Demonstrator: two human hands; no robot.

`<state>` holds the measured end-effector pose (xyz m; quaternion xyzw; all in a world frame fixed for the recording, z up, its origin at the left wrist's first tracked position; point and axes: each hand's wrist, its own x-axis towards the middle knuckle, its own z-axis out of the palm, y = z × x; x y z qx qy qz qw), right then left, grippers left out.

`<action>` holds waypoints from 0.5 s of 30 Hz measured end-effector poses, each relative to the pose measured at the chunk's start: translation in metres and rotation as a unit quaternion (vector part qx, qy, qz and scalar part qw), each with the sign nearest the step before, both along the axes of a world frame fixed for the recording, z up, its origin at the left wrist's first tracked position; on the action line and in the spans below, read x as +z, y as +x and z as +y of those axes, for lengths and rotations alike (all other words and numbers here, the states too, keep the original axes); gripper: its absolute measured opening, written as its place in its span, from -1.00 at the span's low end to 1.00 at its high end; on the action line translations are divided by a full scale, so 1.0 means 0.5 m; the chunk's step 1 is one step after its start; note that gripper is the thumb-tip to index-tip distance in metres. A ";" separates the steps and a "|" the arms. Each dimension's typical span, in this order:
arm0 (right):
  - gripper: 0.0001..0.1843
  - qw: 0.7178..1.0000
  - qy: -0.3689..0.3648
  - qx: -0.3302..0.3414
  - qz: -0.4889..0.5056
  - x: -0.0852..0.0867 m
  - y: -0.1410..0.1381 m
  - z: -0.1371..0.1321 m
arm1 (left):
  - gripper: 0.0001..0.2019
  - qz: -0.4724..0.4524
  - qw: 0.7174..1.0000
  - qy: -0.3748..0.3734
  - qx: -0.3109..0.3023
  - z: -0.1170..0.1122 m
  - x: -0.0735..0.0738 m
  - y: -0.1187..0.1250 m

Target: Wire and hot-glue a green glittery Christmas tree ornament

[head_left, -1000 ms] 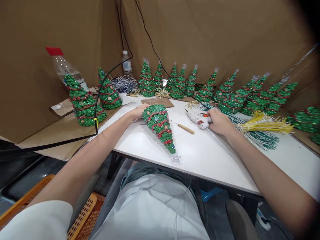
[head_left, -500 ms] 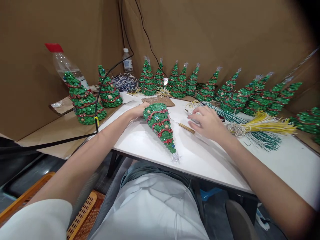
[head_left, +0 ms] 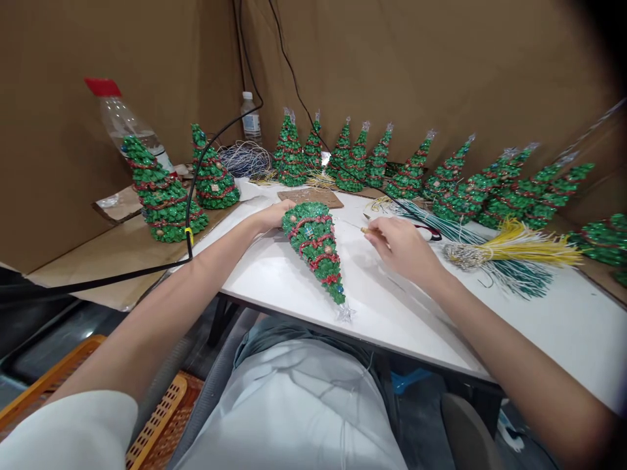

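A green beaded Christmas tree (head_left: 316, 251) with red garlands lies on its side on the white table (head_left: 392, 313), its silver star at the near edge. My left hand (head_left: 274, 214) grips the tree's wide base. My right hand (head_left: 399, 243) is closed in a pinch on a thin wooden-handled tool (head_left: 366, 230), whose end sticks out by the fingers, just right of the tree. The glue gun is hidden behind my right hand.
Many finished trees (head_left: 372, 163) stand in a row along the back. Two more trees (head_left: 159, 196) stand at the left by a plastic bottle (head_left: 122, 124). A bundle of yellow and green wires (head_left: 509, 254) lies at the right. A black cable (head_left: 196, 189) hangs over the left side.
My right hand let go of the glue gun, moved left and picked up the wooden-handled tool. My left hand stayed on the tree's base.
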<state>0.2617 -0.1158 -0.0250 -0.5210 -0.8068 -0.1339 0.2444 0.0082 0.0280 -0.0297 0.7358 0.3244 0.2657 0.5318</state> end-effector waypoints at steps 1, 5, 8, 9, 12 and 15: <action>-0.84 0.999 0.001 0.020 0.038 0.009 0.000 -0.007 | -0.87 0.018 1.000 0.012 -0.008 -0.001 0.003 0.001; -0.83 0.989 0.058 0.105 0.081 0.043 -0.010 -0.043 | -0.87 0.035 0.998 0.023 -0.042 -0.008 0.014 0.008; -0.85 0.988 0.101 0.110 0.045 0.057 -0.024 -0.062 | -0.83 0.003 0.998 -0.027 -0.048 -0.015 0.014 0.015; -0.85 0.988 0.107 0.107 0.033 0.058 -0.028 -0.066 | -0.82 -0.007 0.998 -0.045 -0.052 -0.018 0.014 0.017; -0.85 0.989 0.112 0.101 0.014 0.053 -0.034 -0.068 | -0.80 -0.020 0.996 -0.069 -0.054 -0.024 0.013 0.022; -0.86 0.989 0.109 0.096 0.005 0.047 -0.034 -0.067 | -0.81 -0.036 0.995 -0.083 -0.030 -0.027 0.016 0.026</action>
